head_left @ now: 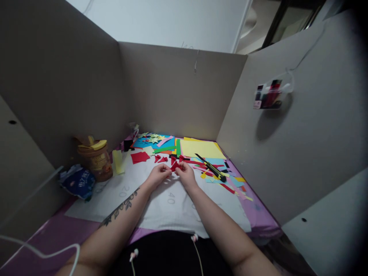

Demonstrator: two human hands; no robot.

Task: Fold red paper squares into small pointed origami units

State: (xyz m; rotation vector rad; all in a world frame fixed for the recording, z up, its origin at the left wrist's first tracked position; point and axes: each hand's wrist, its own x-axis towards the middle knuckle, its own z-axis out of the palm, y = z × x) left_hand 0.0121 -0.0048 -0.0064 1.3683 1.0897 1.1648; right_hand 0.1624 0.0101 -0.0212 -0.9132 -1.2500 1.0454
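Between my two hands is a small folded red paper piece (174, 166). My left hand (160, 173) pinches its left side, and my right hand (185, 174) pinches its right side. Just beyond them lie small folded red pieces (163, 159) on the white sheet (156, 209). A stack of red paper squares (140, 157) is to their left. To the right, a black and yellow cutter (214, 170) rests on coloured paper strips (227, 188).
At the left stand a brown jar (99, 163) with a yellow lid and a blue packet (77, 182). Yellow sheets (201, 148) and a blue sheet (138, 143) with paper stars lie at the back. Grey panels (178, 92) enclose the table; a clear case (268, 96) hangs at right.
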